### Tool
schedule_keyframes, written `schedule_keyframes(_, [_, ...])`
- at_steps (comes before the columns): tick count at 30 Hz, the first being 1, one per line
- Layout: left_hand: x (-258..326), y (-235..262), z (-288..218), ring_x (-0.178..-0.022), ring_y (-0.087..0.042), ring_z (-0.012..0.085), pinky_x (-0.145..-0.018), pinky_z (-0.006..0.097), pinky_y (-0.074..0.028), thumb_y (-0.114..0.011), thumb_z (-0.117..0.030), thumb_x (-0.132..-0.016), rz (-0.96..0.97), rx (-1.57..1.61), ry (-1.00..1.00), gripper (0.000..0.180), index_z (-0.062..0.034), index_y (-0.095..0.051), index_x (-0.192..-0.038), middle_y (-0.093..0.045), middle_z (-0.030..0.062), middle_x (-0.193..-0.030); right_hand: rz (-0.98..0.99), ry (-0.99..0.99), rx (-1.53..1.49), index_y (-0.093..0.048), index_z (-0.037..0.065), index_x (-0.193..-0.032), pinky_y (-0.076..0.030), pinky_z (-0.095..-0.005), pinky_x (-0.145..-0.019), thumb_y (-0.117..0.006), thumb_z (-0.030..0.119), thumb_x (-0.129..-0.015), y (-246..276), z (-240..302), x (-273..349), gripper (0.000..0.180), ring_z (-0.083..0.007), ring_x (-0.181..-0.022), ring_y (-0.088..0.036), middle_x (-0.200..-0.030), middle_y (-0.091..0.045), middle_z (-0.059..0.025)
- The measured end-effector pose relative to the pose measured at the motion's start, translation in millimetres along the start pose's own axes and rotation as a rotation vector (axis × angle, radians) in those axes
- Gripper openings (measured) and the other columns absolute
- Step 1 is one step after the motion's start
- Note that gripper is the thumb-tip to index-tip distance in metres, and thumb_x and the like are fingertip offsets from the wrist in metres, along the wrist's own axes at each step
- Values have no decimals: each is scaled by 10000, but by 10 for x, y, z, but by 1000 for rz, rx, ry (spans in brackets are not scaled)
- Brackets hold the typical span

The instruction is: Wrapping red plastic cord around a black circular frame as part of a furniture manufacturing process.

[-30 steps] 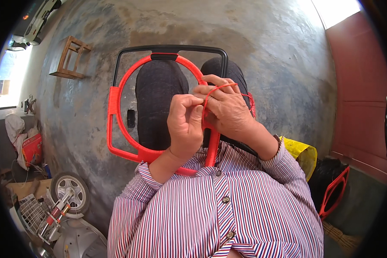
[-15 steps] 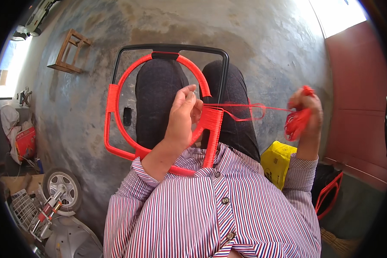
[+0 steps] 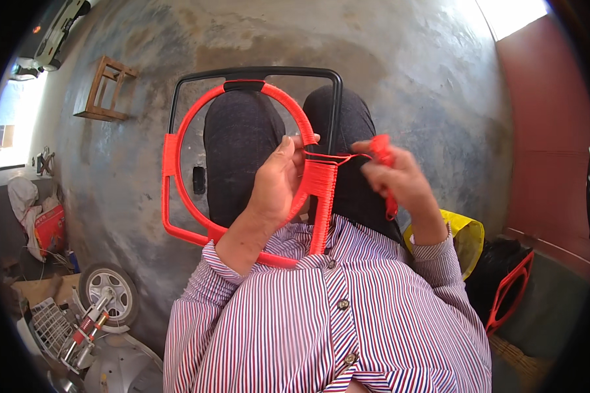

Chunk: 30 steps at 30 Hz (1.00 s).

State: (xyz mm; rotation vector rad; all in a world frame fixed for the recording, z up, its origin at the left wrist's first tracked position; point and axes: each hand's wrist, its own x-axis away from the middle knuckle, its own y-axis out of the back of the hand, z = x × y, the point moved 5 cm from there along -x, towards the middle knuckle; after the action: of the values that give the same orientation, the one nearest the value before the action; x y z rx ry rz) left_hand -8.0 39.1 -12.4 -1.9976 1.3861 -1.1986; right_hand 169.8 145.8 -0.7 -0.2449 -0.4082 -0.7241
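Observation:
Across my thighs lies a metal frame [image 3: 170, 157], a rounded rectangle with a ring inside it. Red cord covers the ring and the near part, while the far bar stays bare black. My left hand [image 3: 271, 187] is inside the ring, its fingers closed around the ring's right side with some fingertips hidden behind it. Just below them is a broad band of red wrapping [image 3: 322, 180] that joins ring and outer bar. My right hand [image 3: 406, 182], a little blurred, grips a bundle of red cord [image 3: 381, 152] to the right of the frame. Loose strands run from it to the bar.
A yellow bag [image 3: 462, 239] and a black, red-edged frame [image 3: 511, 288] are at my right, near a red door [image 3: 547, 131]. A wooden stool [image 3: 105, 88] is far left on the concrete floor. A scooter-like vehicle with a wheel [image 3: 109, 295] stands near left.
My right hand has come left with the cord bundle, from far out at the right to close beside the frame. The taut cord has slackened. My left hand stays at the ring.

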Motion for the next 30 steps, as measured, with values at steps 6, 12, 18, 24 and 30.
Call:
schedule_keyframes(6, [-3, -16, -11, -1060, -605, 237, -978, 381, -478, -358, -162, -963, 104, 40, 10, 371, 37, -504, -1241, -624, 157, -1132, -145, 145, 23, -591, 58, -811, -372, -237, -479, -640, 114, -894, 197, -26, -54, 112, -70, -507, -471, -602, -525, 11])
schedule_keyframes(12, [-58, 34, 45, -1030, -644, 311, -915, 422, -528, -354, -108, -912, 28, -28, 73, 368, 63, -483, -1211, -641, 224, -1081, -327, 174, -307, -506, 81, -713, -326, -255, -441, -582, 64, -871, 651, -211, 177, 176, -94, -448, -419, -557, -492, -14])
schedule_keyframes(18, [-32, 16, 0, -867, -697, 386, -584, 400, -586, -352, -142, -906, -4, -140, 166, 374, 19, -453, -1228, -656, 278, -1033, -338, 130, -344, -507, 78, -727, -332, -254, -427, -600, 69, -857, 687, -495, 320, 161, -99, -427, -428, -547, -493, -14])
schedule_keyframes(24, [-14, -34, -16, -803, -708, 385, -444, 337, -530, -350, -163, -897, -66, -113, 126, 371, 6, -464, -1207, -668, 274, -1004, -368, 95, -347, -503, 74, -725, -332, -248, -424, -609, 63, -848, 680, -581, 358, 163, -96, -426, -426, -555, -496, -11])
schedule_keyframes(30, [-18, -12, -18, -804, -711, 371, -431, 341, -502, -351, -167, -894, -32, -180, 123, 376, -2, -480, -1207, -680, 233, -986, -374, 64, -286, -519, 66, -718, -331, -243, -433, -617, 65, -852, 647, -806, 326, 166, -85, -445, -429, -575, -515, -2])
